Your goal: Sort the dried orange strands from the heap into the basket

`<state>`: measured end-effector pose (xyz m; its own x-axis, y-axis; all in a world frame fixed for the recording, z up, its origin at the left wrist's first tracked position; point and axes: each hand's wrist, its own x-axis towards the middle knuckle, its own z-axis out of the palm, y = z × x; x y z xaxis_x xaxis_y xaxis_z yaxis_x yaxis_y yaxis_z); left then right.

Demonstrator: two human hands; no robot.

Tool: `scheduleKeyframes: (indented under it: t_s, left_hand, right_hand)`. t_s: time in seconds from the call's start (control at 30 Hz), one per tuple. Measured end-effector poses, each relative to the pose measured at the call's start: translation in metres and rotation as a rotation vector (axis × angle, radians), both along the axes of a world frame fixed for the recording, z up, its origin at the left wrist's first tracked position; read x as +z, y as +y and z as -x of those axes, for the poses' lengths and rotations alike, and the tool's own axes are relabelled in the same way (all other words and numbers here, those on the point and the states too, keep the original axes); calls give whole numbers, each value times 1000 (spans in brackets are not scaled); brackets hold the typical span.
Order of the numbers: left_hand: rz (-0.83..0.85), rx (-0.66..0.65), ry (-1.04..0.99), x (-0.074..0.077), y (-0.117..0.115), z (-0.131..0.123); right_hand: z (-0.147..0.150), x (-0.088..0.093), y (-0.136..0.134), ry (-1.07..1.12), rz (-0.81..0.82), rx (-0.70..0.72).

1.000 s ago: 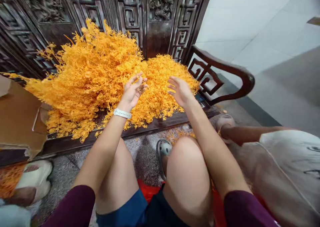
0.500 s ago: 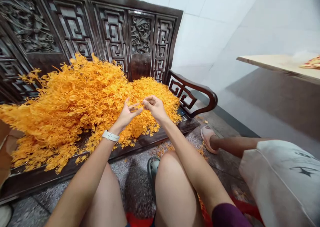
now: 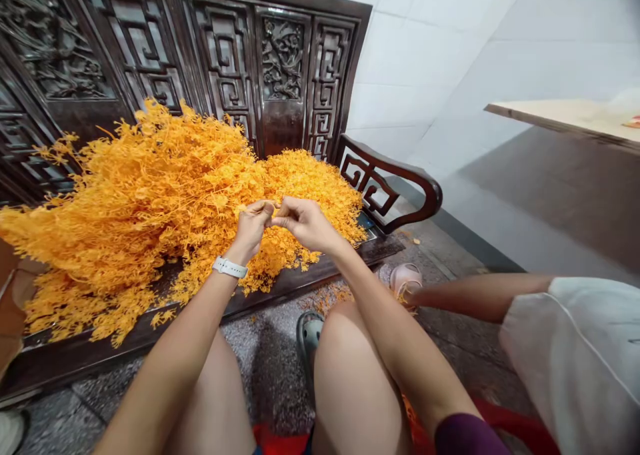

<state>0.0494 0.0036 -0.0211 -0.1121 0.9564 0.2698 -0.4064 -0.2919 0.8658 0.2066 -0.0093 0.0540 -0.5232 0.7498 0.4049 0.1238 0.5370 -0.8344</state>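
A big heap of orange sprigs (image 3: pixel 150 195) covers the seat of a dark carved wooden bench (image 3: pixel 280 75). My left hand (image 3: pixel 251 227), with a white watch on its wrist, and my right hand (image 3: pixel 303 221) meet fingertip to fingertip in front of the heap's right part. Both hands are closed in a pinch on a small orange sprig (image 3: pixel 273 215) between them. The sprig is mostly hidden by the fingers.
The bench's curved armrest (image 3: pixel 400 175) ends at the right. Another person's leg (image 3: pixel 475 295) in a pink slipper (image 3: pixel 405 278) reaches in from the right. My knees and a grey sandal (image 3: pixel 307 331) are below. Orange bits litter the speckled floor. A light tabletop (image 3: pixel 575 118) stands far right.
My hands came together from apart and open to pinched on a sprig. The view lifted and swung right. The other person's foot drew a little nearer.
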Motion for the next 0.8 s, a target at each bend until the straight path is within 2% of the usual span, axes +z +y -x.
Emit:
scheduleKeyframes:
  t_s: [0.03,0.07,0.1,0.2,0.23,0.27,0.3,0.33,0.4,0.43,0.47,0.5,0.53,0.6,0.63,0.7,0.8]
  left_hand:
    - [6,9,-33,1,2,1]
    - [20,30,-70,1,4,3]
    - [45,56,-110,1,7,6]
    - [132,73,-204,2,15,22]
    - [138,63,-227,2,16,29]
    - [129,55,-250,3,17,35]
    - [109,52,-279,4,17,41]
    - [83,57,-311,6,16,47]
    - [47,74,-374,9,13,57]
    - [47,76,-401,10,11,61]
    - [61,74,-421,10,9,64]
    - [82,70,-432,10,8,67]
    - [101,66,-427,10,7,68]
    - [112,73,-374,7,7,69]
    - [102,81,-336,6,8,68]
    - [68,94,-268,4,9,64]
    - [19,96,-224,3,11,55]
  right_hand:
    - [1,6,-9,-42,29,104]
    - [3,10,-19,-104,100,272]
    - [7,14,-30,-202,205,510]
    - [22,19,-61,-608,555,1346]
    - [27,19,-67,-669,616,1510]
    - [31,19,-70,-617,644,1562]
    - [32,19,-68,-438,651,1497]
    - [31,20,-63,-164,648,1325]
    - [23,19,-43,444,621,777]
    - [17,17,-31,675,617,488]
    - [10,14,-19,817,638,246]
    - [4,8,-7,869,690,65]
    - [-1,1,4,852,768,-60]
    - [-7,-14,19,717,895,-216]
    - [-8,-22,24,643,893,-273]
    - [-5,-34,27,482,758,-317]
    - [2,-42,24,232,517,-183]
